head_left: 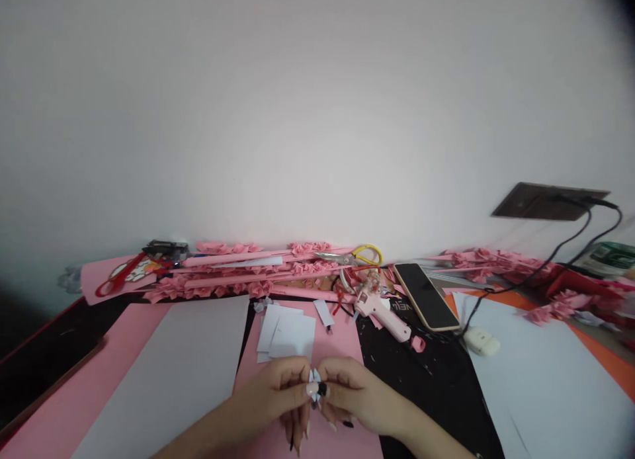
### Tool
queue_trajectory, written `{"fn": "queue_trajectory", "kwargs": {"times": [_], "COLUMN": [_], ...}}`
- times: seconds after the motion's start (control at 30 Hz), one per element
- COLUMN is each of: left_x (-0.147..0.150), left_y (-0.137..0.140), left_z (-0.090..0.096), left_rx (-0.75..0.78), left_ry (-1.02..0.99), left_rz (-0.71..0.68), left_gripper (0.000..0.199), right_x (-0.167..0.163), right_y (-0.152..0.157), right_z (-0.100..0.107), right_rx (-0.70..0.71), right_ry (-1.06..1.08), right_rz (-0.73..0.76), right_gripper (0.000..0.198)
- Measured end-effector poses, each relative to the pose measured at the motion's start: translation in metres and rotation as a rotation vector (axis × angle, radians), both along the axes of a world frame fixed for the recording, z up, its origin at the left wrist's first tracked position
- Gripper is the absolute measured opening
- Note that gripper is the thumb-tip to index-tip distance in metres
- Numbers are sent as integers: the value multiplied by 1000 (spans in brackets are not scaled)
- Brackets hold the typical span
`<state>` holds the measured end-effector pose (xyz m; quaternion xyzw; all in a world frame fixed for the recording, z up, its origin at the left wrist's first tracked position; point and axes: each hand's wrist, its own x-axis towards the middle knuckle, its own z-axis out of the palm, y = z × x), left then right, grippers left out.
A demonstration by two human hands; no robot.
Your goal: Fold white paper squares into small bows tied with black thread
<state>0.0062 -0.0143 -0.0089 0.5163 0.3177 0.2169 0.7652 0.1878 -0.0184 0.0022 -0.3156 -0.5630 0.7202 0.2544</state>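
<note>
A small folded white paper piece (314, 377) is pinched between both of my hands, above a pink sheet (342, 336). My left hand (290, 393) grips it from the left with thumb and fingers. From the right, my right hand (344, 389) holds the same piece, its thumb close to the left thumb. Parts of the paper are hidden behind the fingertips. Just beyond the hands lie several white paper squares (294, 335), overlapping on the pink sheet. A narrow white strip (324, 312) rests to their right.
A pink glue gun (384, 315), phone (425, 297) and white earphone case (481, 340) lie to the right. Yellow-handled scissors (366, 254), red-handled scissors (119, 277) and pink paper flowers (213, 288) line the wall. Large white sheets (171, 360) flank me. Cables run from a wall socket (546, 201).
</note>
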Motion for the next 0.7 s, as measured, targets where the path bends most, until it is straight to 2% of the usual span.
{"fn": "queue_trajectory", "kwargs": {"times": [0.13, 0.43, 0.6, 0.7], "left_x": [1, 3, 3, 2], "left_y": [-2, -6, -4, -5], "left_z": [-3, 7, 5, 6], "left_rx": [12, 47, 5, 17], "left_ry": [-9, 52, 3, -5], "left_rz": [23, -17, -23, -31], "left_gripper": [23, 24, 24, 24], "right_x": [0, -5, -6, -7], "right_y": [0, -3, -6, -7], "right_z": [-1, 1, 3, 3], "right_rx": [-4, 135, 176, 262], "right_ry": [0, -67, -62, -103], "right_rz": [-36, -36, -59, -83], "right_gripper": [24, 47, 49, 46]}}
